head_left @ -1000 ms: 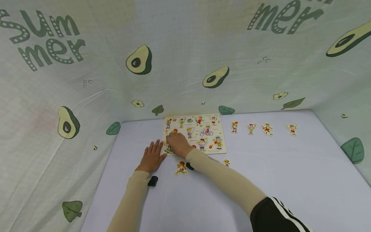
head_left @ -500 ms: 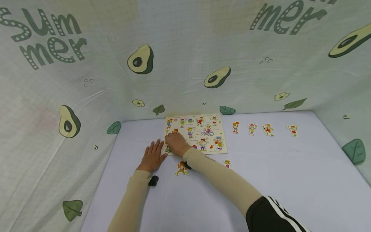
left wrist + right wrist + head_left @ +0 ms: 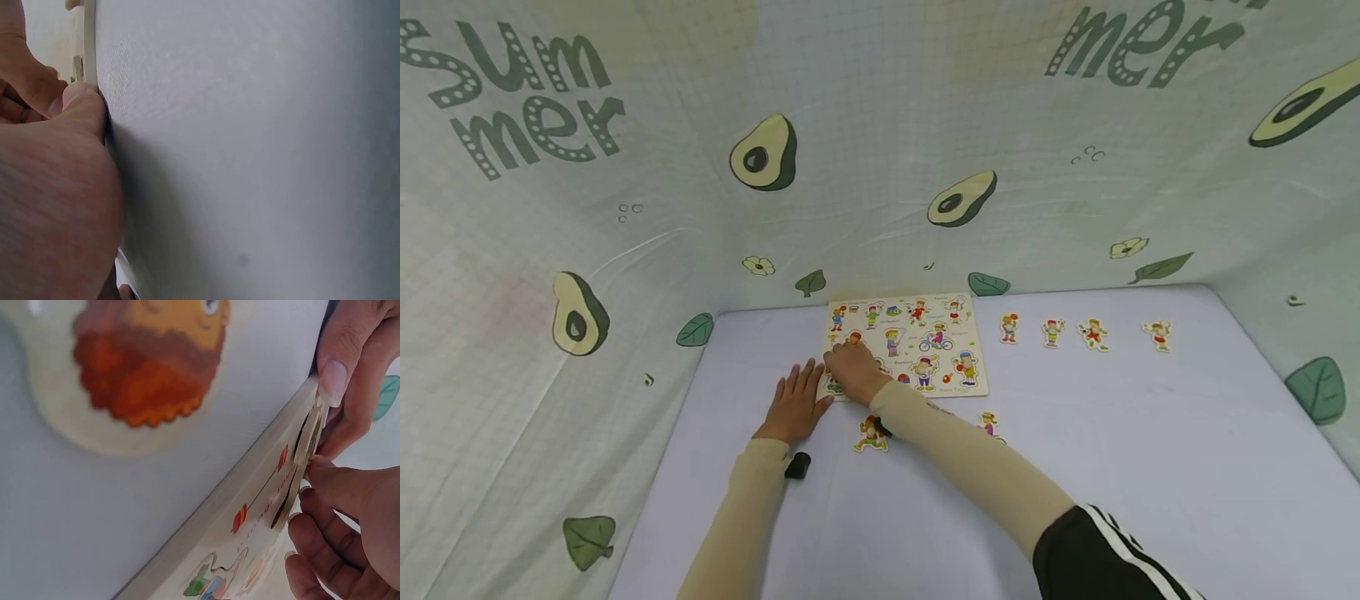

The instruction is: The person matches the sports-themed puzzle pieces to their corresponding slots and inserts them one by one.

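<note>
A wooden peg-style puzzle board (image 3: 912, 340), printed with cartoon children playing sports, lies near the back of the table. My right hand (image 3: 855, 372) is over its lower left corner, fingers curled. In the right wrist view, that hand's thumb and fingers pinch the edge of a thin wooden puzzle piece (image 3: 307, 447), seen edge-on and slightly raised over a cut-out. Its picture is hidden. My left hand (image 3: 792, 405) lies flat with fingers spread on the table, left of the board. Its thumb (image 3: 78, 103) touches the board's edge, close to the right fingers.
A running-child piece (image 3: 870, 435) lies in front of the board, and a cyclist piece (image 3: 988, 423) is partly hidden by my right forearm. Several pieces, including a football player (image 3: 1093, 335), stand in a row to the right. A printed cloth wall (image 3: 865, 150) rises behind the table.
My right hand has shifted slightly left over the board's corner, its forearm sliding left and uncovering more of the cyclist piece. My left hand stays in place.
</note>
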Tool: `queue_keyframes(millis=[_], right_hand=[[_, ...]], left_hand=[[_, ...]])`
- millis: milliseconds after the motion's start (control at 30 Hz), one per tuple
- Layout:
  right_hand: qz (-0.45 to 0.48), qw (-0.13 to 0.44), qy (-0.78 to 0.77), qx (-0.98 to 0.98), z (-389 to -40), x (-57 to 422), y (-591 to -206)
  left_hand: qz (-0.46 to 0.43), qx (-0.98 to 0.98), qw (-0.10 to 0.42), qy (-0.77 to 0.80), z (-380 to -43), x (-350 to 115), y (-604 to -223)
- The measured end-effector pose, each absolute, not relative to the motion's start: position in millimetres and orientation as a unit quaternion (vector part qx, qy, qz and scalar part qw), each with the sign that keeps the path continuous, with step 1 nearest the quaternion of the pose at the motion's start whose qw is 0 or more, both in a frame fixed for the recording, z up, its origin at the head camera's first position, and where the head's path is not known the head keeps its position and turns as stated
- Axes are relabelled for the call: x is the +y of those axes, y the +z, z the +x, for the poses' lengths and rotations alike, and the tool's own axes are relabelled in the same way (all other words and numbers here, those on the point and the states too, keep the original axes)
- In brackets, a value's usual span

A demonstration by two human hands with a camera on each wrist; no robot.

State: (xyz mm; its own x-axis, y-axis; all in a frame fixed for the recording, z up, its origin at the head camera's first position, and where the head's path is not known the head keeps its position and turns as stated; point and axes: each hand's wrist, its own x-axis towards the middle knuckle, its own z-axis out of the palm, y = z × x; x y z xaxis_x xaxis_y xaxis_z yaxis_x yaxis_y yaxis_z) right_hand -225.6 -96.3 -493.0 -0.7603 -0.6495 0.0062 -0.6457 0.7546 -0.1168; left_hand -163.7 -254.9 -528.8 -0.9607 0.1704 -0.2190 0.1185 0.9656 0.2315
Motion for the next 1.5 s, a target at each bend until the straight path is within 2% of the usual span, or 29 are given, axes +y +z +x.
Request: queue_keyframes(millis=[433, 667, 1033, 1500], right_hand=[[-0.342, 0.016, -0.034, 0.939, -221.7, -88.5, -492.4], [-0.339, -0.013, -0.033, 0.940, -216.4, -70.6, -477.1], [-0.316, -0.047, -0.097, 0.943, -207.6, -14.2, -462.3], [-0.266, -0.083, -0.137, 0.951, -192.0, 71.5, -478.4]], left_hand=[[0.075, 0.982, 0.128, 0.114, -161.2, -246.3, -528.4], [0.073, 0.982, 0.126, 0.119, -157.3, -245.4, -522.3], [0.059, 0.980, 0.152, 0.112, -157.4, -246.4, -509.5], [0.064, 0.979, 0.156, 0.117, -160.5, -247.1, -513.9]])
